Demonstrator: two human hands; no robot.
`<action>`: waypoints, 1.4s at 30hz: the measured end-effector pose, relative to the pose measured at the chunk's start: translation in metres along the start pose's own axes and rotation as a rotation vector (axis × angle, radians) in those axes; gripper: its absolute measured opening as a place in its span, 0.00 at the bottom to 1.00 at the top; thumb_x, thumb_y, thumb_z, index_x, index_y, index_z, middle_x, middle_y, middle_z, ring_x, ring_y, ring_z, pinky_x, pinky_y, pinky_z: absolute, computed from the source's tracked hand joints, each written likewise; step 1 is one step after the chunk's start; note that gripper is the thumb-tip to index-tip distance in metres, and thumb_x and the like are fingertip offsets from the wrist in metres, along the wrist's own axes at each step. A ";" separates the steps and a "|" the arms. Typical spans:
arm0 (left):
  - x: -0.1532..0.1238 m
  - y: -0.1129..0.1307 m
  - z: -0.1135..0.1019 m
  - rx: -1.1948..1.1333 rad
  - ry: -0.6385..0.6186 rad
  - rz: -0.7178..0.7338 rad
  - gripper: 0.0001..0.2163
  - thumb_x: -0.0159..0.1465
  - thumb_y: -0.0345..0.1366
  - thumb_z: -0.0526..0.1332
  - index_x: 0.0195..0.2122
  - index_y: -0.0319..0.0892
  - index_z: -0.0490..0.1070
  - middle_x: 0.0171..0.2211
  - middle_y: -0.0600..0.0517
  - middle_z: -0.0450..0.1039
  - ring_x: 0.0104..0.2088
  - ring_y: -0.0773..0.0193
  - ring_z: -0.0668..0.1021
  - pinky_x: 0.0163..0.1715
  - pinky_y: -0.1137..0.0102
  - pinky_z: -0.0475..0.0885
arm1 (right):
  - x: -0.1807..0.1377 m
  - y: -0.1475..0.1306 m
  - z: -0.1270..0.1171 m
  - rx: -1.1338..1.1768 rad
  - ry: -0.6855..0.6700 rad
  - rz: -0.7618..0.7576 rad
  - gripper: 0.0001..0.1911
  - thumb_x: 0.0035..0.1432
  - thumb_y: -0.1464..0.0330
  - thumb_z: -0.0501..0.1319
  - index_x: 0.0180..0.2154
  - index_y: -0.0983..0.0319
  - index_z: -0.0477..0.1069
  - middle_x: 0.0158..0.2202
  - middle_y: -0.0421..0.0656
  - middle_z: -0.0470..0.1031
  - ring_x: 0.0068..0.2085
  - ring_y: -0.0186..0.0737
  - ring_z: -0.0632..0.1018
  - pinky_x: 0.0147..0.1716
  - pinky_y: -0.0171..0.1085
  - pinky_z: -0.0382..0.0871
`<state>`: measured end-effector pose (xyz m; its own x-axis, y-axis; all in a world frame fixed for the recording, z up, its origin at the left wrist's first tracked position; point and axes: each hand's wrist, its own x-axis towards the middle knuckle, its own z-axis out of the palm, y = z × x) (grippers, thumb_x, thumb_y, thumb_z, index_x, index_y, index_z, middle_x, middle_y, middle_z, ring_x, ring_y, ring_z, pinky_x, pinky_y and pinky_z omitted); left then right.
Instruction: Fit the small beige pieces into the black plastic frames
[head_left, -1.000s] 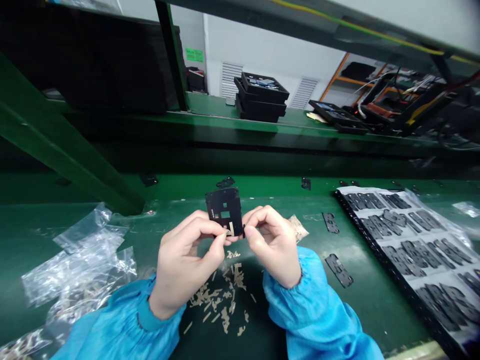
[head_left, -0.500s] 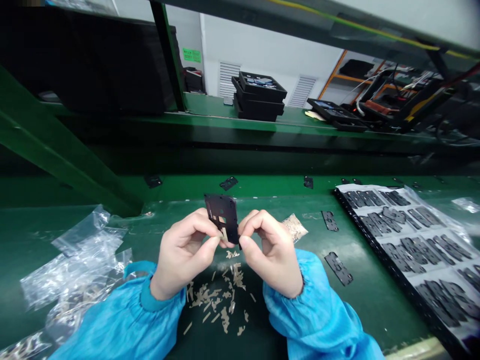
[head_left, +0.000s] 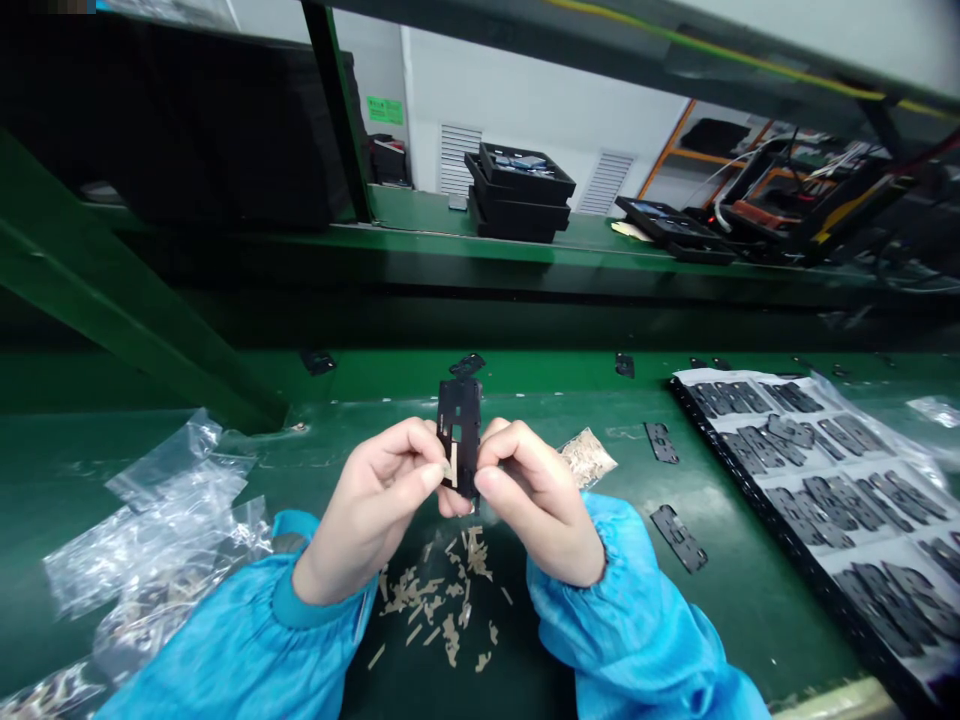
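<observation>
A thin black plastic plate with cut-outs (head_left: 466, 425) stands upright between my two hands above the bench. My left hand (head_left: 379, 505) is closed, its thumb and finger pinching at the plate's left edge. There a narrow tan strip (head_left: 454, 464) lies along the plate's lower left side; whether the fingertips grip the strip or just the plate is hard to see. My right hand (head_left: 544, 500) is closed on the plate's lower right edge. Below the hands, loose tan pieces (head_left: 450, 590) are scattered on the green bench.
A black tray lined with white sheet (head_left: 814, 455) carries rows of black plates at right. Single black plates (head_left: 679, 537) lie beside it. A bag of tan pieces (head_left: 589, 458) sits behind my right hand. Clear plastic bags (head_left: 161, 520) pile up at left. Stacked black boxes (head_left: 520, 195) stand on the shelf.
The plate has turned to face me more squarely and stands straighter. My left hand has shifted slightly right, its thumb moving up along the tan strip. My right hand stays nearly in place.
</observation>
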<state>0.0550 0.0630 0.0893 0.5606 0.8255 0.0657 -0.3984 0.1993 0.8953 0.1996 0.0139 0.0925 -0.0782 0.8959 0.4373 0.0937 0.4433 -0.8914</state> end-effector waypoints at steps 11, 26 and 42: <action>-0.006 0.005 0.005 -0.135 0.069 -0.242 0.06 0.54 0.33 0.63 0.23 0.39 0.67 0.20 0.56 0.68 0.21 0.73 0.73 0.22 0.80 0.67 | 0.004 0.006 -0.002 -0.175 -0.033 -0.146 0.04 0.61 0.68 0.50 0.32 0.59 0.57 0.29 0.39 0.61 0.29 0.33 0.65 0.28 0.34 0.63; -0.012 0.003 0.017 -0.189 0.181 -0.365 0.10 0.53 0.34 0.62 0.20 0.39 0.63 0.12 0.59 0.61 0.15 0.77 0.64 0.16 0.83 0.59 | 0.004 0.018 0.001 -0.755 0.156 -0.584 0.07 0.62 0.63 0.48 0.35 0.58 0.61 0.22 0.41 0.66 0.24 0.37 0.67 0.24 0.37 0.61; -0.009 -0.005 0.016 -0.221 0.187 -0.281 0.10 0.54 0.35 0.61 0.21 0.40 0.60 0.12 0.61 0.54 0.13 0.78 0.55 0.15 0.80 0.52 | 0.007 0.022 0.003 -0.812 0.182 -0.542 0.14 0.50 0.58 0.63 0.27 0.58 0.61 0.19 0.38 0.65 0.21 0.34 0.67 0.21 0.35 0.59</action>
<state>0.0629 0.0461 0.0912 0.5362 0.8004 -0.2681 -0.4060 0.5230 0.7494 0.1984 0.0304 0.0755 -0.1645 0.5266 0.8340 0.7467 0.6190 -0.2436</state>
